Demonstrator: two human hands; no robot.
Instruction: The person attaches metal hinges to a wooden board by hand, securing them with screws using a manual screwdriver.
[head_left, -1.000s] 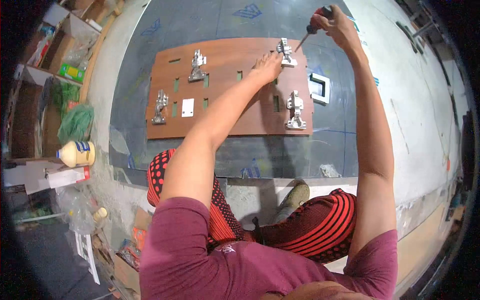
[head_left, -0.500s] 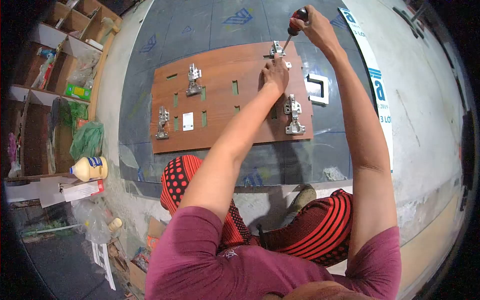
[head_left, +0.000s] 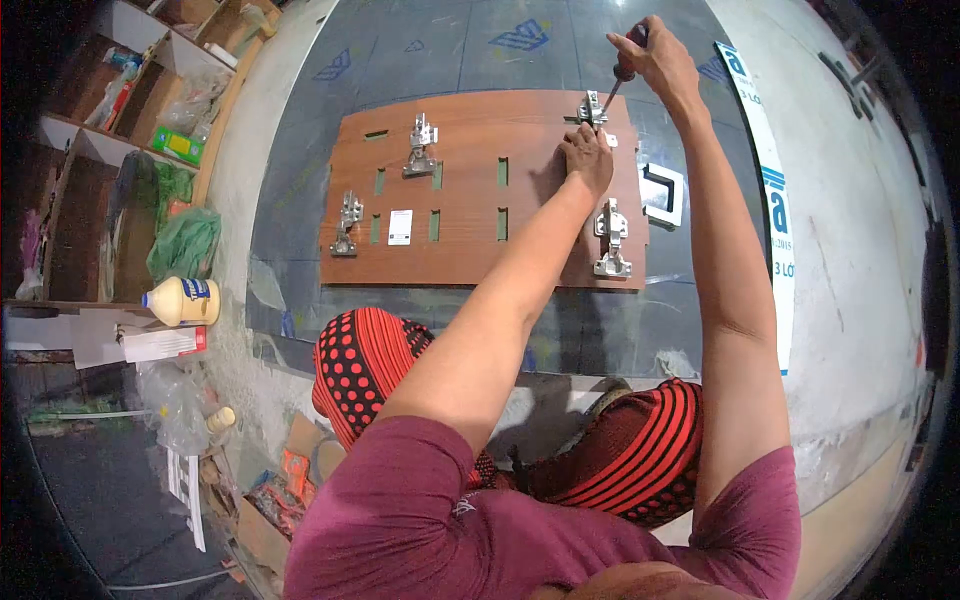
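A brown wood-grain board [head_left: 470, 265] lies flat, with metal cabinet hinges on it near its corners. My right hand [head_left: 664, 68] is closed around the handle of a red and black screwdriver [head_left: 626, 66]. The screwdriver slants down, its tip at the far-right hinge [head_left: 592, 106]. Beside that tip, my left hand [head_left: 588, 160] rests on the board with its fingers bunched against the hinge's near end; what they pinch is hidden. Closer to me are the near-right hinge [head_left: 612, 240], the upper-left hinge [head_left: 420, 148] and the lower-left hinge [head_left: 346, 225].
Under the board is a dark sheet [head_left: 440, 60] with blue marks. A white and black square frame [head_left: 676, 195] lies right of the board. Wooden shelving [head_left: 90, 150] stands left, with a yellowish jug [head_left: 184, 301] near it. My patterned knees [head_left: 365, 365] are at the near edge.
The view has shifted, so the board and both hands appear farther right. The screwdriver stays at the far-right hinge; my right hand's grip on its handle has turned slightly.
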